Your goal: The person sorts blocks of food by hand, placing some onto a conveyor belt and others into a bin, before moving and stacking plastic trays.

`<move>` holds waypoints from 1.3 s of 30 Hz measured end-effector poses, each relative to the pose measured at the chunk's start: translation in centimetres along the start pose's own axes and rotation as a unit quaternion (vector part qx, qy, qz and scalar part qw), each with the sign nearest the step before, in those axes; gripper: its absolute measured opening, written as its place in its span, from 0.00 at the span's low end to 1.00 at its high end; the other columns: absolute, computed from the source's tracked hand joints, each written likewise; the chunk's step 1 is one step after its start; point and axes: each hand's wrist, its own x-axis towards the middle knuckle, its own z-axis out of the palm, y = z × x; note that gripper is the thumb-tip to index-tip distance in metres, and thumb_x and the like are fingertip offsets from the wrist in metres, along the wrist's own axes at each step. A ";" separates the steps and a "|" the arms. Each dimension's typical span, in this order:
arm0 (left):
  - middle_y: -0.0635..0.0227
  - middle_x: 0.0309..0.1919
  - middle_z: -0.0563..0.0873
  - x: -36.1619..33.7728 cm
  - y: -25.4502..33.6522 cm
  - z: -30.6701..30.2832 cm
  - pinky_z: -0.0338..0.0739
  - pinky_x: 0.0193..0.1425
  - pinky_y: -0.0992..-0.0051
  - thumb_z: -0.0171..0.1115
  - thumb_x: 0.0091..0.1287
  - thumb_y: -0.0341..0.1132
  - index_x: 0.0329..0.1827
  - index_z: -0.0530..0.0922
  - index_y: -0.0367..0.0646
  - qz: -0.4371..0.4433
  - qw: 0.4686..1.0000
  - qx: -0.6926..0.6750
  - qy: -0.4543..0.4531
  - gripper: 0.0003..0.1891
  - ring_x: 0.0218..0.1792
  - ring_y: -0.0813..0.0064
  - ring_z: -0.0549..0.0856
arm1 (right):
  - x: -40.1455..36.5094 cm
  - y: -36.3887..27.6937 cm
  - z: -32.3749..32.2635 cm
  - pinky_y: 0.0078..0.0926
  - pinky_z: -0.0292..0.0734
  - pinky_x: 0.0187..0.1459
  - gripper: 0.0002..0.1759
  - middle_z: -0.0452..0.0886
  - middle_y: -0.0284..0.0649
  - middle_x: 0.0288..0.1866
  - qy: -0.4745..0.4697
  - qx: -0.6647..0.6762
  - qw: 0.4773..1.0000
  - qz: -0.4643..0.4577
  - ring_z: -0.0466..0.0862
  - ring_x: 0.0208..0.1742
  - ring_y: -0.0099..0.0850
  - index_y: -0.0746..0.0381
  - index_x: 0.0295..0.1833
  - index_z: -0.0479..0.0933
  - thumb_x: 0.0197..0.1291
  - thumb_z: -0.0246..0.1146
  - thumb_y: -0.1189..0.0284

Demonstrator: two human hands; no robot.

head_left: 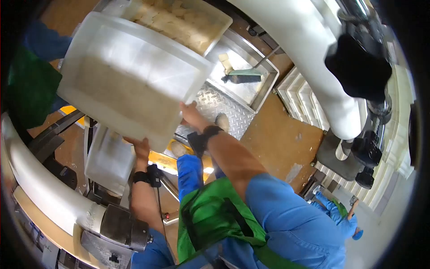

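A large translucent white plastic bin (pixel 130 76), with nothing visible inside, is held up at the upper left. My left hand (pixel 141 148) grips its near edge, fingers partly hidden under the rim. At its right corner my right hand (pixel 192 114) is closed on the side wall. Behind this bin stands another bin (pixel 226 20) holding many pale flat pieces. A metal tray (pixel 262 96) on the right holds a brush (pixel 244 77) and a few pale pieces.
A person in blue and green (pixel 31 85) stands by the bin's left side. Below sits another translucent bin (pixel 107 159). Stacked white trays (pixel 302 96) stand at right. White tubular machine parts (pixel 304 49) flank both sides. Another person (pixel 338 215) is far off, lower right.
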 end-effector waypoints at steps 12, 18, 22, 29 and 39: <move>0.66 0.62 0.69 1.2 -1.8 -3.2 0.70 0.63 0.64 0.53 0.68 0.30 0.73 0.48 0.52 -0.204 0.974 -0.092 -0.033 0.33 0.58 0.65 0.72 | -2.9 -2.5 1.0 0.40 0.80 0.45 0.46 0.62 0.62 0.67 -0.003 -0.023 0.999 0.046 0.74 0.59 0.50 0.73 0.71 0.37 0.65 0.50 0.50; 0.65 0.50 0.75 -6.8 0.7 -2.8 0.76 0.50 0.72 0.52 0.70 0.31 0.64 0.60 0.47 -0.273 0.959 -0.074 -0.005 0.21 0.46 0.69 0.78 | -2.1 -1.3 0.6 0.40 0.77 0.48 0.48 0.66 0.63 0.63 0.028 -0.081 0.995 0.051 0.76 0.58 0.50 0.71 0.68 0.50 0.58 0.54 0.43; 0.70 0.38 0.78 -14.6 4.2 -2.4 0.76 0.37 0.78 0.56 0.68 0.36 0.61 0.66 0.40 -0.248 0.962 0.069 -0.087 0.20 0.34 0.78 0.78 | -1.5 2.6 -0.3 0.43 0.70 0.59 0.39 0.74 0.64 0.55 0.020 -0.070 0.993 -0.094 0.76 0.57 0.52 0.71 0.59 0.67 0.58 0.54 0.46; 0.68 0.40 0.83 -24.4 10.1 -4.6 0.77 0.44 0.77 0.59 0.67 0.37 0.61 0.70 0.38 -0.179 0.970 0.145 -0.073 0.21 0.41 0.78 0.82 | -14.9 1.5 -9.6 0.46 0.71 0.52 0.24 0.79 0.55 0.48 -0.116 -0.467 0.875 -0.046 0.77 0.49 0.54 0.63 0.47 0.78 0.62 0.47 0.55; 0.64 0.52 0.80 -27.5 29.0 -5.4 0.73 0.55 0.73 0.55 0.70 0.38 0.63 0.68 0.40 -0.085 0.978 0.093 -0.169 0.21 0.50 0.74 0.78 | -26.7 -15.3 -6.4 0.18 0.70 0.31 0.20 0.79 0.34 0.39 -0.125 -0.237 0.960 -0.083 0.77 0.35 0.22 0.60 0.58 0.71 0.61 0.61 0.66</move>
